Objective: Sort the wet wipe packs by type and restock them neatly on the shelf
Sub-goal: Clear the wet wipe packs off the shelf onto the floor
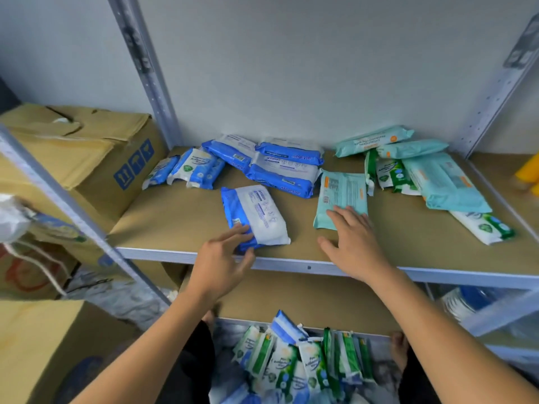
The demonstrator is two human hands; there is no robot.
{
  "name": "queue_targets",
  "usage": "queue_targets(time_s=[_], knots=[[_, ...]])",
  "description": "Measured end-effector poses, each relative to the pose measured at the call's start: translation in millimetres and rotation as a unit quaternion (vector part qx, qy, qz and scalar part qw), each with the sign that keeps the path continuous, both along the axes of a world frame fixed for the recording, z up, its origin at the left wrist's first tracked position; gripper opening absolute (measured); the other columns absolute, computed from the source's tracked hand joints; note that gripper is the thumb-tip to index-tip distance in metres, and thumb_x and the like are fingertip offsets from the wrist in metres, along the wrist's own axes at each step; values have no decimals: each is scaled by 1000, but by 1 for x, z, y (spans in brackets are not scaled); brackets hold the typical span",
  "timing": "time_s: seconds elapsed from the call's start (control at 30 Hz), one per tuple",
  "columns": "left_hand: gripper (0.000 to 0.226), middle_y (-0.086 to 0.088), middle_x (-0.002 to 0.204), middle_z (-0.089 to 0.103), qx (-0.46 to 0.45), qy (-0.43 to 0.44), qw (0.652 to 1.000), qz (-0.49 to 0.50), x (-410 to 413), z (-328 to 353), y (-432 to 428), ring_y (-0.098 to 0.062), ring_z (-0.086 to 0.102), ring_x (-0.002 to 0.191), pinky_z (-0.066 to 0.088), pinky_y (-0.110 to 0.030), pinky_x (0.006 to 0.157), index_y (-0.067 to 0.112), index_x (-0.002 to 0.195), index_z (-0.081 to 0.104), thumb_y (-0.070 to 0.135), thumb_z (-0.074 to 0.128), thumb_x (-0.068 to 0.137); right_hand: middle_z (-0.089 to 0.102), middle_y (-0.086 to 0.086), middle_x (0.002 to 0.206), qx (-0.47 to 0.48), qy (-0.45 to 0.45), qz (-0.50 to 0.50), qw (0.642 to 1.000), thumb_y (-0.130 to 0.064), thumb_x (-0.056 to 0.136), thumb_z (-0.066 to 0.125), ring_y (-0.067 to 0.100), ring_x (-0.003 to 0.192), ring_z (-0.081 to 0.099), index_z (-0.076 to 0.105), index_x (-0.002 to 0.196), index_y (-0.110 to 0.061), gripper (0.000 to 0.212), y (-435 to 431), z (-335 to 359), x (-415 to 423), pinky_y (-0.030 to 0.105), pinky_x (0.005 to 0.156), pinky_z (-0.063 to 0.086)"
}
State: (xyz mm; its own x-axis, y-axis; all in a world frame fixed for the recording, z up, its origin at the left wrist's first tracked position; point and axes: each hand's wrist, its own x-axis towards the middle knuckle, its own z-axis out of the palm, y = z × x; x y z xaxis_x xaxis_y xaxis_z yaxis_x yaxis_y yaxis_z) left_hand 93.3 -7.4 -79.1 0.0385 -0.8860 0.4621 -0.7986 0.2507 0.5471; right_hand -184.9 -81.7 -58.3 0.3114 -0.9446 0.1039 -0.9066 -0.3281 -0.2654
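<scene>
1. Partway through, I judged: on the shelf [180, 217] the blue packs [285, 167] sat back left and the teal packs [443, 182] back right, grouped but not squared up.
2. Green packs [390, 173] lay mixed among the teal, so sorting remained.
3. The left hand [221, 258], fingers loosely straight, touched a blue-and-white pack [256, 214] near the front edge. The right hand [355, 243] lay flat, fingers spread, on a lone teal pack [342, 193].
4. A heap of unsorted packs [297, 363] waited below, with plenty left to restock.

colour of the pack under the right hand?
The pack under the right hand is pale teal with small orange marks; clearest in the head view.
</scene>
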Motion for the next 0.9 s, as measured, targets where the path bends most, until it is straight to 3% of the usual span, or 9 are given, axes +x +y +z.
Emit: queue_targets(time_s=[0.07, 0.13, 0.23, 0.33, 0.4, 0.47, 0.53, 0.77, 0.9], knots=[[24, 9, 116, 72, -8, 18, 1000, -2, 6, 5, 16, 1, 64, 112, 50, -22, 98, 16, 98, 79, 32, 71, 83, 43, 4, 151, -39, -8, -1, 999, -47, 98, 49, 27, 143, 32, 47, 144, -16, 56, 21, -2, -6, 44, 121, 20], [25, 12, 100, 76, -34, 14, 999, 30, 14, 11, 23, 0, 69, 100, 54, -25, 88, 19, 82, 78, 41, 66, 85, 61, 3, 120, -117, -16, -15, 993, -51, 96, 45, 29, 115, 54, 63, 120, -15, 47, 40, -2, -10, 45, 102, 42], [39, 9, 77, 71, -37, -14, 992, 116, 14, 21, 20, -17, 69, 73, 51, -32, 68, 20, 69, 67, 53, 54, 86, 62, 2, 86, -173, -76, -73, 979, -56, 92, 38, 31, 80, 55, 62, 84, -14, 48, 48, 7, -7, 43, 72, 49], [51, -2, 112, 68, 35, -65, 984, 160, -5, 31, 0, -28, 61, 102, 48, -41, 87, 20, 105, 66, 64, 49, 85, 58, 11, 110, -126, -21, -143, 981, -63, 89, 38, 34, 97, 51, 60, 106, -14, 56, 40, 20, 2, 45, 83, 45], [83, -8, 154, 38, 156, -111, 968, 159, -21, 34, -15, -34, 38, 138, 33, -47, 111, 21, 143, 44, 78, 45, 84, 37, 20, 145, -34, 55, -172, 983, -71, 88, 38, 39, 124, 39, 41, 141, -18, 75, 36, 22, 9, 49, 101, 34], [109, -9, 166, 5, 253, -145, 943, 161, -34, 30, -22, -37, 14, 150, 17, -49, 120, 22, 157, 17, 92, 35, 75, 9, 25, 160, 36, 84, -181, 979, -79, 86, 35, 45, 140, 20, 15, 155, -21, 92, 35, 14, 14, 53, 114, 19], [119, -9, 166, -3, 285, -150, 933, 162, -36, 22, -21, -38, 14, 149, 17, -50, 120, 23, 158, 7, 97, 31, 68, 3, 28, 160, 20, 89, -185, 979, -77, 86, 37, 47, 140, 17, 10, 157, -22, 94, 39, 3, 15, 54, 115, 16], [107, -10, 166, 7, 111, -133, 976, 132, -51, -15, 43, -35, 37, 129, 33, -44, 104, 17, 158, 16, 62, 63, 73, 28, 24, 151, -106, 44, -175, 978, -56, 79, 60, 41, 113, 40, 38, 147, -21, 79, 94, -10, 6, 49, 94, 35], [105, -10, 165, 12, 70, -89, 988, 105, -70, -54, 89, -33, 34, 128, 32, -41, 104, 12, 157, 22, 47, 75, 73, 30, 20, 149, -120, -24, -183, 976, -51, 68, 67, 40, 111, 40, 31, 152, -21, 96, 132, -22, 14, 49, 92, 35]])
